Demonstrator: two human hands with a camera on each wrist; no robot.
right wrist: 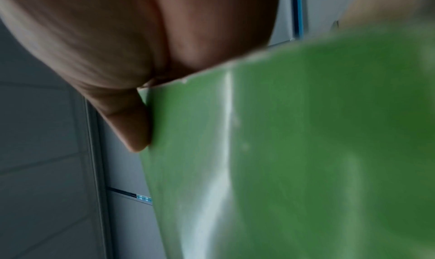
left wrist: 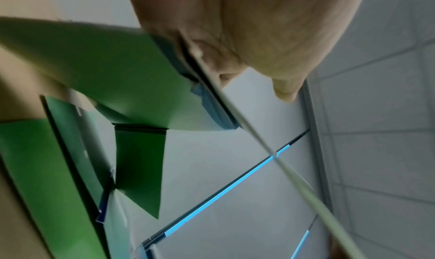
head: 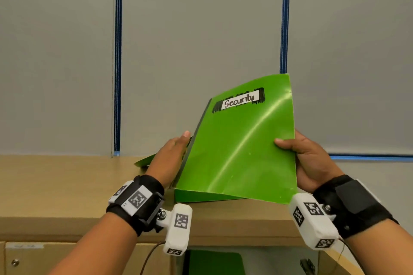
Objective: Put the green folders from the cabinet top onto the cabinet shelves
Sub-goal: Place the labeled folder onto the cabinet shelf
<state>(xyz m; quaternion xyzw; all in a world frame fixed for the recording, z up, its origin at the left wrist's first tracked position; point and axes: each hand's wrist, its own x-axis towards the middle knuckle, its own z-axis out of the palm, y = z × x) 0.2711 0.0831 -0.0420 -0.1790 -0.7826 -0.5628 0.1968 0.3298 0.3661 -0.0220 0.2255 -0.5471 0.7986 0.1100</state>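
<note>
Judging from the head view, the green folder (head: 237, 147) labelled "Security" is light and thin, its glossy cover bowing, so it will flex and may slip; it stands tilted, its bottom edge at the cabinet top (head: 67, 185), which ends just below the wrists. The right hand (head: 306, 158) pinches its right edge, thumb on the front; the left hand (head: 169, 156) steadies the spine side, and whether those fingers curl round it I cannot tell. Another green folder (head: 145, 161) lies flat behind, and one (head: 214, 262) already sits on the shelf below. The left wrist view shows several green folders (left wrist: 139, 160) leaning together, blurred. The right wrist view shows the thumb (right wrist: 132, 125) pressed against the cover.
</note>
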